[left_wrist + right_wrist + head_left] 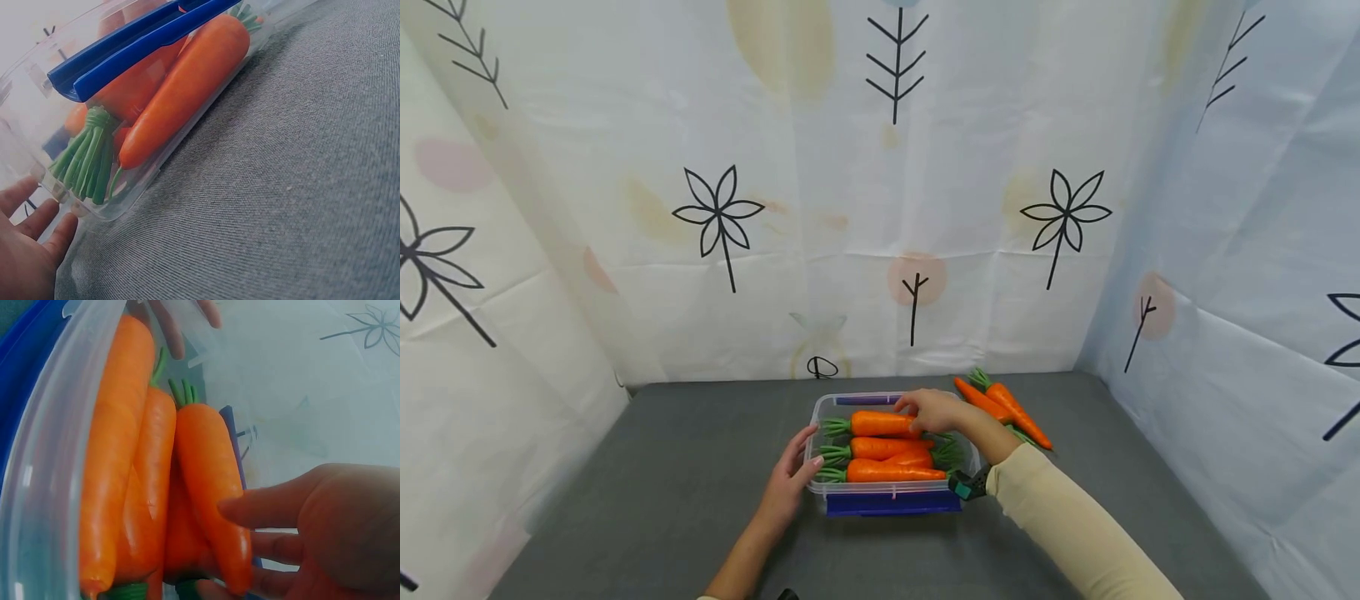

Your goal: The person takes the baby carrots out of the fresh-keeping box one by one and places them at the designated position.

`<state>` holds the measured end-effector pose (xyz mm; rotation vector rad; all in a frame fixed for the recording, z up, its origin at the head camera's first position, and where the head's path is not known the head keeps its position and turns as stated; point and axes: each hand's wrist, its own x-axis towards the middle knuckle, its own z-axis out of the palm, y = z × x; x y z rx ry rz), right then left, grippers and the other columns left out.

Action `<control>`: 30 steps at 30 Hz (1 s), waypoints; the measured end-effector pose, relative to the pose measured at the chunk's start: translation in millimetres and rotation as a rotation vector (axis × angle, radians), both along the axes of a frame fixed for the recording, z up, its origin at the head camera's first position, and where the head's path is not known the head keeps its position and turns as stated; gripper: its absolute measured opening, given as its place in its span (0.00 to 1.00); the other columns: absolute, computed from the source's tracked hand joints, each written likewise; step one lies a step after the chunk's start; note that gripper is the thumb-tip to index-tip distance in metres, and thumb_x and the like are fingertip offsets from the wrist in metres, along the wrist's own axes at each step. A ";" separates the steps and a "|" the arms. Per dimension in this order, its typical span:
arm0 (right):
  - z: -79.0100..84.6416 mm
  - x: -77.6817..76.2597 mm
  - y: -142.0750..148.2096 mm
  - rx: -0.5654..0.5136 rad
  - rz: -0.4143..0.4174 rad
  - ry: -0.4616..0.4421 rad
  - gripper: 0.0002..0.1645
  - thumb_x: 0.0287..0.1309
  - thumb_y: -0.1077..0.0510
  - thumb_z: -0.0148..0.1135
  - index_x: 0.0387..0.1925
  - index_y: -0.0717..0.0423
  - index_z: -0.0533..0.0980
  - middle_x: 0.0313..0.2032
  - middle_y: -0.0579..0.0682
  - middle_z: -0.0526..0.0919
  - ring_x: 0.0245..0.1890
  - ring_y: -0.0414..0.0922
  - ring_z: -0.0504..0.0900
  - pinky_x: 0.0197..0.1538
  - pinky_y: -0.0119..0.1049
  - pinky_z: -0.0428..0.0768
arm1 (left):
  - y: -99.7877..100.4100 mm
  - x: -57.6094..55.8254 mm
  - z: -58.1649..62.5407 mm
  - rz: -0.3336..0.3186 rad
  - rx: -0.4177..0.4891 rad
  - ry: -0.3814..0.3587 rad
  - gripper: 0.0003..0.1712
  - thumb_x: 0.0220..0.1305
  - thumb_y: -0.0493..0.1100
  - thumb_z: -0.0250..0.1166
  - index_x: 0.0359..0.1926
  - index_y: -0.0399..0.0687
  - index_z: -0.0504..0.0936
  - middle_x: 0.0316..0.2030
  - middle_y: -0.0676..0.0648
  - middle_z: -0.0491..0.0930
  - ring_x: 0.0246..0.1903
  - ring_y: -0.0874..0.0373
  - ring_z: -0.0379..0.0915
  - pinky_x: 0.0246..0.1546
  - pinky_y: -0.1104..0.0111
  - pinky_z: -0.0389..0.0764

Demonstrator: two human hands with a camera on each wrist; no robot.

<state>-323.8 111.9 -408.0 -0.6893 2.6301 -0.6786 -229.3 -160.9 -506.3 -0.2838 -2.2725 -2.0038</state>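
A clear plastic container [815,483] with blue latches holds several orange carrots with green tops. My right hand [938,410] reaches over its far right part and grips the tapered end of the rearmost carrot [209,450], thumb on one side and fingers on the other. That carrot lies on top of others. Along the front wall lies another carrot [895,472], with a further carrot [883,448] behind it. At the container's left side rests my left hand [790,483], its fingers [61,237] extended against the clear wall.
Beyond the container's back right corner, two carrots [1015,412] lie on the grey table cloth [700,467]. A blue latch [891,503] juts from the container's front. White patterned curtains [850,292] enclose the table at the back and sides.
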 end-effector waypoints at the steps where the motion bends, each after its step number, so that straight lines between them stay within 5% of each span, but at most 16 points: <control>1: 0.1 0.2 -0.2 -0.007 0.001 -0.004 0.22 0.59 0.65 0.65 0.56 0.53 0.77 0.48 0.53 0.81 0.46 0.50 0.79 0.45 0.43 0.79 | -0.1 0.0 0.3 0.001 0.001 0.001 0.29 0.72 0.41 0.54 0.72 0.51 0.60 0.70 0.34 0.57 0.64 0.36 0.60 0.61 0.42 0.61; 8: -1.6 2.9 -3.1 -0.021 0.001 0.042 0.19 0.62 0.57 0.65 0.54 0.56 0.78 0.48 0.54 0.81 0.47 0.51 0.79 0.48 0.45 0.78 | -1.8 -1.5 -2.6 0.002 0.002 0.016 0.29 0.71 0.42 0.56 0.71 0.50 0.62 0.68 0.32 0.61 0.62 0.36 0.63 0.61 0.43 0.63; 22: 5.4 8.3 1.6 -0.060 0.026 0.145 0.16 0.64 0.59 0.62 0.52 0.60 0.80 0.46 0.53 0.82 0.46 0.50 0.80 0.48 0.44 0.78 | -1.1 -0.3 -1.1 -0.002 -0.012 0.046 0.29 0.71 0.42 0.55 0.71 0.48 0.62 0.67 0.32 0.61 0.62 0.36 0.63 0.60 0.43 0.64; 30: 14.0 7.2 20.6 -0.092 0.081 0.206 0.15 0.65 0.59 0.61 0.51 0.61 0.80 0.46 0.54 0.83 0.45 0.50 0.80 0.46 0.44 0.78 | -0.3 -0.7 -1.0 0.009 -0.012 0.046 0.30 0.71 0.42 0.56 0.71 0.48 0.62 0.65 0.31 0.64 0.59 0.38 0.66 0.57 0.52 0.69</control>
